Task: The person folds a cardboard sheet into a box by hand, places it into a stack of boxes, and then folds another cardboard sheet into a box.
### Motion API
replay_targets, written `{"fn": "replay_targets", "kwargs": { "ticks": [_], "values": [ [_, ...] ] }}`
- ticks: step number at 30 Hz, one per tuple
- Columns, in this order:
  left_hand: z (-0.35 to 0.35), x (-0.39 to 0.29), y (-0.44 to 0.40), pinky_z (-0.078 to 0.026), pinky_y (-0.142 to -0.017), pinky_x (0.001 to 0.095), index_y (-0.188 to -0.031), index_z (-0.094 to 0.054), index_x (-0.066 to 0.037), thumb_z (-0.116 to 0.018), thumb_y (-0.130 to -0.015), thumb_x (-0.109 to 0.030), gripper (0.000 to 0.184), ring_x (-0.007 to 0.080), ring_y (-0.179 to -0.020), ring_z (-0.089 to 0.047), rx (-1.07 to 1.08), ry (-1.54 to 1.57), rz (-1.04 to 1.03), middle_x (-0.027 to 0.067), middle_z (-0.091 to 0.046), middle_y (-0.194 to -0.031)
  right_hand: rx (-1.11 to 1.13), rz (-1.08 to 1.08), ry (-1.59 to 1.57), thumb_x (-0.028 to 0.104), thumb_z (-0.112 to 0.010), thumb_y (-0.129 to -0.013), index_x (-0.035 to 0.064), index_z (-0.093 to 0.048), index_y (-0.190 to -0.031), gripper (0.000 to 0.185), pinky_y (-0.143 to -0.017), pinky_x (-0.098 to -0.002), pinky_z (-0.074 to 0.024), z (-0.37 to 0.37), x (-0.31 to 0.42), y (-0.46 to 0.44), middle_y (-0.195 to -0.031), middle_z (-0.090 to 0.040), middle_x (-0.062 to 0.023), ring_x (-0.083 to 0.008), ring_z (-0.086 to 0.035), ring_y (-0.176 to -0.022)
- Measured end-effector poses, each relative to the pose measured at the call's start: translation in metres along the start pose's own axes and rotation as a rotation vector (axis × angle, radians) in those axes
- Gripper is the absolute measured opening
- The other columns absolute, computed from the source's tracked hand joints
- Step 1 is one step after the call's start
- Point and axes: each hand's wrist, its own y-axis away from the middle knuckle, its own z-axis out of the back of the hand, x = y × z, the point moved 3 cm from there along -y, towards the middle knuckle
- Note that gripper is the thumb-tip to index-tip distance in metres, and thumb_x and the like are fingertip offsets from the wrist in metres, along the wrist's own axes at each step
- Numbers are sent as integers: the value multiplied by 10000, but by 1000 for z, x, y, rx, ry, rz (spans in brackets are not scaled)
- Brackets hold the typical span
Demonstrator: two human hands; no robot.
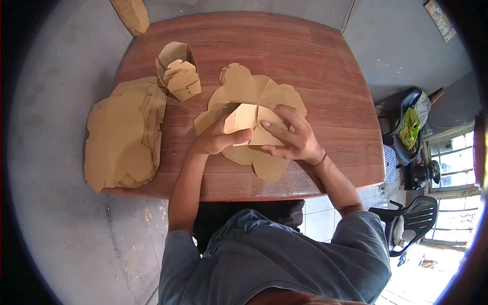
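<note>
A partly folded cardboard box blank point(240, 118) is held between my two hands above the middle of the table. My left hand point(219, 136) grips its left side, thumb lying across the near panel. On the right side, my right hand point(296, 134) holds the folded panels, with fingers on top and its thumb near the lower edge. Beneath the held piece lie flat cardboard blanks point(236, 92) with rounded and angled flaps. The palm-side parts of both hands are hidden.
A tall stack of flat cardboard blanks point(119, 140) sits at the table's left edge. Behind it stand folded cardboard boxes point(179, 73), one inside another. The wooden table point(335, 91) touches grey walls. A dark plastic chair point(419, 218) stands on the floor to the right.
</note>
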Motion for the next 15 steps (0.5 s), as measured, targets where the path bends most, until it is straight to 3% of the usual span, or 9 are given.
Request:
{"fn": "replay_targets", "kwargs": {
  "ticks": [5,7,11,14,15],
  "values": [
    [-3,12,0,-304,-1177,394,-1577,-233,22,-698,-934,-509,955,265,-1445,-353,133,13,-126,171,-371,-1559,13,7,144,327,-887,-708,131,-757,-1168,517,-946,-459,-546,4,0,-5,-1356,-615,-154,-360,-614,-1170],
    [-6,14,0,-203,-1221,398,-1611,-120,19,-658,-932,-581,1054,272,-1519,-217,151,8,-219,183,-236,-1632,30,9,174,336,-889,-703,140,-760,-1161,515,-940,-456,-544,6,0,-5,-1349,-621,-150,-353,-616,-1167],
    [-5,18,-1,-194,-1223,390,-1615,-71,21,-625,-921,-644,1110,280,-1539,-165,147,-38,-198,183,-177,-1653,29,30,229,361,-890,-696,157,-763,-1155,517,-930,-451,-537,6,0,-7,-1346,-626,-148,-343,-621,-1151],
    [-11,17,-4,-236,-1211,391,-1612,-95,18,-665,-909,-622,1108,274,-1519,-233,105,11,-166,173,-241,-1635,64,20,194,363,-891,-697,150,-765,-1165,529,-912,-448,-552,4,-5,-7,-1334,-626,-173,-357,-635,-1136],
    [-16,11,-6,-282,-1189,389,-1589,-195,17,-691,-910,-580,1030,283,-1499,-288,105,-27,-113,181,-298,-1609,63,25,188,363,-891,-697,150,-765,-1165,529,-912,-448,-552,3,-7,-6,-1334,-626,-173,-357,-635,-1136]
  ]
}}
